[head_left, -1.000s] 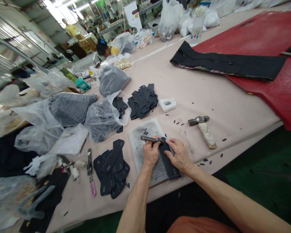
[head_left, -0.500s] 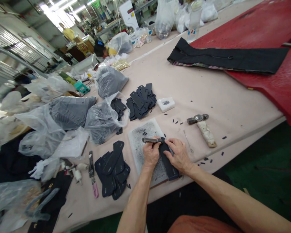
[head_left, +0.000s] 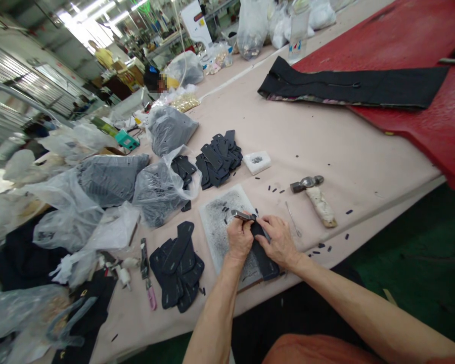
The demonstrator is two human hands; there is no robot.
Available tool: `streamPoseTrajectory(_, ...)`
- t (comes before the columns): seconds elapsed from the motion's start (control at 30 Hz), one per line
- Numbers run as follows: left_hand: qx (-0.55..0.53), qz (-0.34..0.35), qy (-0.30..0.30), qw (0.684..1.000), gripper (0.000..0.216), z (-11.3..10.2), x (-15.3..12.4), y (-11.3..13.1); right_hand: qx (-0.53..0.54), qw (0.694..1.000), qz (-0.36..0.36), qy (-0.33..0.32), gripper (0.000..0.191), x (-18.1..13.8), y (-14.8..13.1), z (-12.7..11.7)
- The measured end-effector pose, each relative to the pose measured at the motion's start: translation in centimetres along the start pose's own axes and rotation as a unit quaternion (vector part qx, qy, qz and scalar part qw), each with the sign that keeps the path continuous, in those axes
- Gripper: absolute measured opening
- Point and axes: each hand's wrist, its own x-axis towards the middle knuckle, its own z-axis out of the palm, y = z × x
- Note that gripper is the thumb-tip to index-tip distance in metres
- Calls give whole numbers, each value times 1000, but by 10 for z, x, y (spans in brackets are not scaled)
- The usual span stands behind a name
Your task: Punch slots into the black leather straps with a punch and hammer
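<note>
A metal punch-like tool (head_left: 241, 215) is gripped in my left hand (head_left: 239, 238), its fingers closed round it. One end of the tool meets the far end of a dark strip-shaped piece (head_left: 266, 263). My right hand (head_left: 280, 241) presses that piece with thumb and fingers, close to the tool's tip. Both hands are over a white board (head_left: 216, 215) covered with dark marks and a few small dark bits. The tool's exact contact with the piece is hidden by my fingers.
A hammer (head_left: 316, 197) with a wrapped handle lies to the right, beside a thin metal pick (head_left: 293, 220). Dark tabs sit in a left pile (head_left: 178, 268) and a far pile (head_left: 220, 156). A white block (head_left: 257, 163), a pink-handled tool (head_left: 147, 278) and plastic bags (head_left: 159, 192) surround the board.
The tool in my left hand has tilted, its outer end swinging slightly up and to the right. My right hand stays on the dark piece. The view has shifted a little.
</note>
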Motion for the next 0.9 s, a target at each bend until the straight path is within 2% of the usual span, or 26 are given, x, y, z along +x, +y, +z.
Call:
streamPoseTrajectory(0.1,14,16,-2,1000,17,3,0,-3,-9,1000,-8,-1,40,4,4,-15)
streamPoseTrajectory(0.17,28,22,-4,999,18,4,-1,-4,-43,998,1,36,40,8,15,-37)
streamPoseTrajectory(0.23,41,29,-5,999,15,5,-1,-5,-112,989,35,86,42,10,32,-66)
streamPoseTrajectory(0.3,49,38,-8,998,13,6,-1,-5,-197,971,88,105,46,10,53,-93)
streamPoseTrajectory(0.37,54,47,-12,997,13,6,-1,-3,-255,952,146,82,49,9,73,-113)
streamPoseTrajectory(0.43,59,56,-14,997,14,7,0,-1,-255,946,198,38,47,7,88,-123)
streamPoseTrajectory(0.5,66,62,-16,996,14,7,0,0,-183,947,265,2,44,9,95,-127)
streamPoseTrajectory(0.57,68,65,-15,995,15,8,0,0,-19,938,346,-17,42,12,94,-127)
streamPoseTrajectory(0.6,66,66,-13,996,15,8,-1,0,94,920,379,-25,42,14,92,-127)
streamPoseTrajectory(0.67,61,64,-9,996,15,8,-1,-1,308,855,416,-25,43,18,84,-128)
streamPoseTrajectory(0.73,58,60,-4,996,15,8,-2,-2,410,796,444,5,44,23,71,-131)
streamPoseTrajectory(0.77,56,59,-1,997,15,7,-2,-2,420,784,456,22,45,25,62,-135)
streamPoseTrajectory(0.8,55,58,0,997,16,7,-2,-2,414,788,454,34,45,28,51,-141)
streamPoseTrajectory(0.83,53,59,0,997,16,7,-2,-2,400,808,432,35,48,31,37,-149)
streamPoseTrajectory(0.9,49,61,-1,997,16,7,-2,-2,348,878,327,24,59,37,2,-168)
